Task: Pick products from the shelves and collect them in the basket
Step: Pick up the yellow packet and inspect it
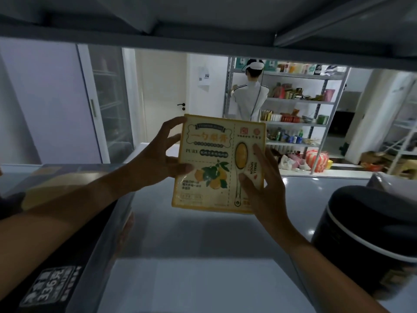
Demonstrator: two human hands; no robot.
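A flat yellow box (209, 163) printed with oranges and a spoon stands upright over the grey shelf board (194, 233), held between both hands. My left hand (158, 159) grips its left edge, thumb on the front near the orange picture. My right hand (264, 184) grips its lower right corner, fingers curled over the front. No basket is in view.
A dark box (67, 256) with white print lies on the shelf at left. A black round container (370, 240) stands at right. The upper shelf board (203, 21) hangs close overhead. Beyond, a person (248, 96) in white faces a stocked rack (293, 109).
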